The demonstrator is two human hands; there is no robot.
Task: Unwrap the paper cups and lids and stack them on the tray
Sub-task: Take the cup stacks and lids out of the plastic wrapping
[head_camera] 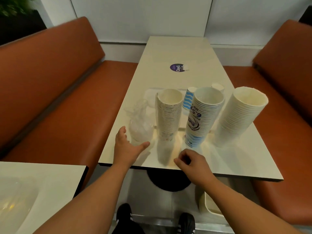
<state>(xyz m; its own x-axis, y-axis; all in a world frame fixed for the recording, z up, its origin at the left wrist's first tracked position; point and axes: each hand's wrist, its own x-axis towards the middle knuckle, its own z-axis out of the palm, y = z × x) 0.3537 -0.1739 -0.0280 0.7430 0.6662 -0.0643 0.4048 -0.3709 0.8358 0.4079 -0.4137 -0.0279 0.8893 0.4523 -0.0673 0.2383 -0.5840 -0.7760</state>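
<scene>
Three tall cup stacks (pixel 169 115) upright at tray (pixel 152 92) near edge.

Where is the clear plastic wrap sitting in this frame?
In the head view the clear plastic wrap lies near the table's left edge, just left of the leftmost cup stack and just beyond the open left hand.

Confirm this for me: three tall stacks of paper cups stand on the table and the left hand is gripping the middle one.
Not quite. The head view shows three tall stacks, but the left hand is open beside the clear plastic wrap, gripping nothing. The middle stack stands untouched.
</scene>
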